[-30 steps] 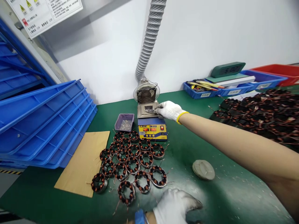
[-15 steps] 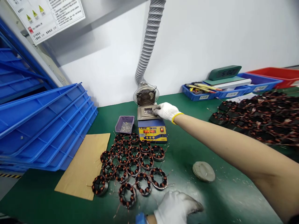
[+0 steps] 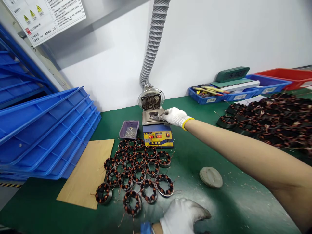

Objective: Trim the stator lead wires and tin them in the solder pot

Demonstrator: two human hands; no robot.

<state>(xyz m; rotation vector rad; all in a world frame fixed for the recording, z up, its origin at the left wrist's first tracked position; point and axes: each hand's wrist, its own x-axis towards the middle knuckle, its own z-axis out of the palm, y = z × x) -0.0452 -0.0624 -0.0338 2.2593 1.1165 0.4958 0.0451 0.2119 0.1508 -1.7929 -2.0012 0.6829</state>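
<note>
My right hand [image 3: 175, 117], in a white knit glove with a yellow cuff, reaches to the top of the solder pot [image 3: 158, 138]. Its fingers pinch a thin, flat metallic piece [image 3: 156, 117] at the pot's opening; its exact kind is too small to make out. My left hand [image 3: 181, 214], also gloved, is low over the table's near edge, partly cut off by the frame. Its dark-tipped finger stretches to the right, with nothing visible in the hand. Several copper-wound stators [image 3: 138, 174] lie between the left hand and the pot.
Left of the pot stands a purple bin [image 3: 129, 129] with small metallic bits. A grey round disc [image 3: 211, 177] lies below my right forearm. More stators [image 3: 273, 125] are heaped at right. Blue crates [image 3: 48, 133] and a cardboard sheet [image 3: 85, 175] are at left. A duct hose [image 3: 153, 45] hangs behind.
The view has shifted slightly. My right hand stays at the pot with the metallic piece. My left hand keeps nearly the same place. The stators have not visibly moved.
</note>
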